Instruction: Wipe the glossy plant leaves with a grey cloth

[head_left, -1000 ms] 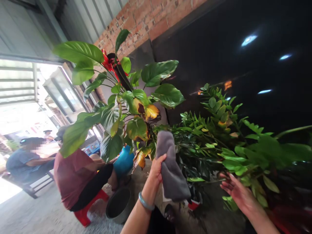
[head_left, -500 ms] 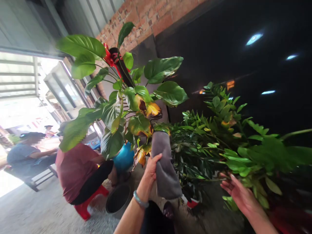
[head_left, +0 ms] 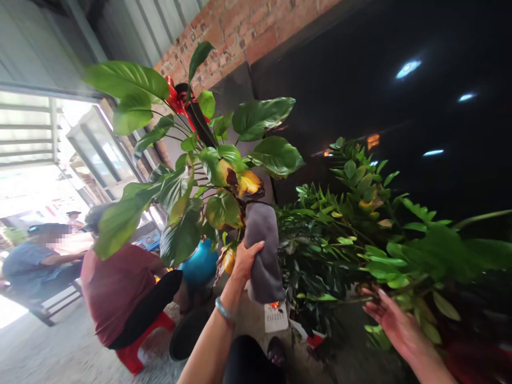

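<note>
My left hand (head_left: 245, 262), with a pale bangle on its wrist, is closed round a grey cloth (head_left: 264, 253) that hangs in front of the large-leaved plant (head_left: 226, 210). Some of that plant's lower leaves are yellow and brown. The cloth's top end reaches up by the yellowed leaf (head_left: 250, 182). At the right, my right hand (head_left: 390, 317) is held palm up with its fingers apart, beside the lower stems of a bushy green plant (head_left: 384, 256). Its fingertips are close to the stems; whether they touch cannot be made out.
A person in a dark red shirt (head_left: 118, 288) sits on a red stool (head_left: 130, 352) at the left, near a dark bucket (head_left: 188, 333) and a blue pot (head_left: 202, 264). Another person (head_left: 44, 266) sits behind. A printed card (head_left: 276, 317) lies on the floor.
My left hand and the cloth have risen slightly and shifted left, uncovering the printed card on the floor. My right hand stays nearly in place. The view has shifted a little.
</note>
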`<act>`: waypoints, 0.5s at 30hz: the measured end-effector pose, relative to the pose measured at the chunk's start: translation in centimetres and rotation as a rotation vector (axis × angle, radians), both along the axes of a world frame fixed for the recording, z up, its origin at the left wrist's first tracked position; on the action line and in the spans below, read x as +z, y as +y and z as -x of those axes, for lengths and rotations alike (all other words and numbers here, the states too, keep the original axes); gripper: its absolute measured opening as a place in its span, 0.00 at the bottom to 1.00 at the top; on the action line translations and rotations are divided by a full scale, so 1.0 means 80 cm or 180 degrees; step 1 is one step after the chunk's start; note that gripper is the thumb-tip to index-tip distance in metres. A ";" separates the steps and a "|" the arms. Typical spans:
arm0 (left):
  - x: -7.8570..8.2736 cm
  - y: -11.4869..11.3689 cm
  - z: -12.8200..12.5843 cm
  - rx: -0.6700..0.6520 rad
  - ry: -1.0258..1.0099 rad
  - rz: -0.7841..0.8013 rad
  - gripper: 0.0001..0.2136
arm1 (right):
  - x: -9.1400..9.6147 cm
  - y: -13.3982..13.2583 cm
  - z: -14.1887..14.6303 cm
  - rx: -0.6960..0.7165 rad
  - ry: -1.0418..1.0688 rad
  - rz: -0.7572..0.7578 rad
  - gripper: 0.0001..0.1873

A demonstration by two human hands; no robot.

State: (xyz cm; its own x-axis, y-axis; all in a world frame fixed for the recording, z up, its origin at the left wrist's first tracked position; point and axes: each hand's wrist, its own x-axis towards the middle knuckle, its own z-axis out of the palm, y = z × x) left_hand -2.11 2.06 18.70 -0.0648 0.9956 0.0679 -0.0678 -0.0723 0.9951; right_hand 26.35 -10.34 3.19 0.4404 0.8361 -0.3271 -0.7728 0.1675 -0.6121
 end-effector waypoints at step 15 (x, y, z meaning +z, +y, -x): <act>0.015 -0.028 0.056 -0.0263 -0.0149 0.0311 0.20 | 0.014 -0.004 0.000 -0.0042 0.0010 0.0069 0.27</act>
State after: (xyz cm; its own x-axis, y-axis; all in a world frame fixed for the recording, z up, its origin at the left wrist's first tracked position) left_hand -6.56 -0.19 19.91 0.0168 0.9994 -0.0310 -0.1162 0.0327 0.9927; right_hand 26.32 -10.69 4.31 0.4504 0.8229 -0.3465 -0.7724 0.1645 -0.6134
